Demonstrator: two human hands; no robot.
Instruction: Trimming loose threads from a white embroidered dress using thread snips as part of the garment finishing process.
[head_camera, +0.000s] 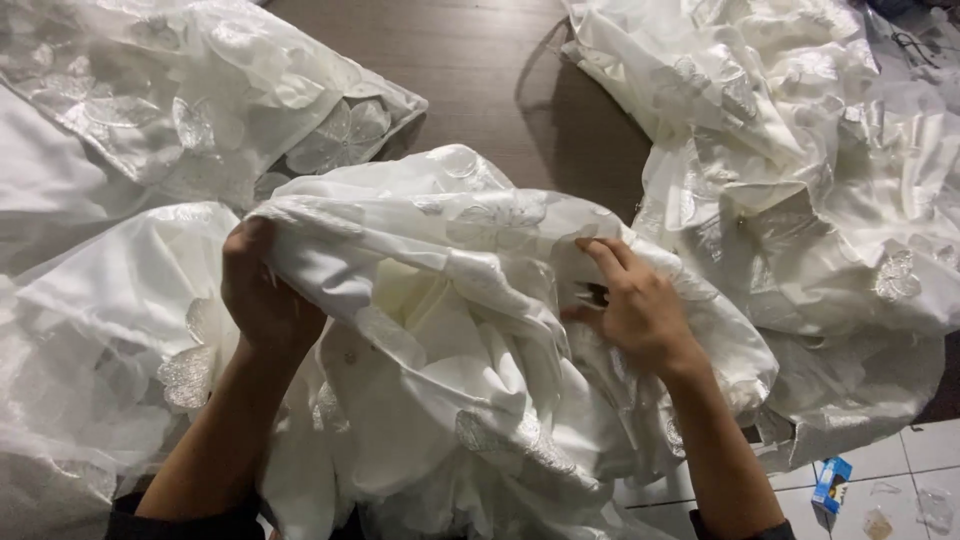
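Closest in, both forearms come up from the bottom edge and meet a big bundle of white fabric (450, 330) bunched on the dark wooden table (480, 60). The left hand (262, 295) is clenched on the bundle's upper left edge, fingers curled into the cloth. The right hand (630, 305) grips it too, fingers pressing into the folds on the right side. It looks like a sorting or gathering step, with the cloth being pulled open between the two hands; the next move would call for a firm hold on both edges, since the stuff is slippery and layered.

The material is two-fold: a smooth, satiny cream lining under a sheer, crinkly overlay sewn with pale flower shapes. Lower right, on white floor tiles, lies a small blue box (831, 483). Farther off, a flatter embroidered piece (200, 100) lies top left, and a heaped pile of the same cloth (800, 160) fills the right.
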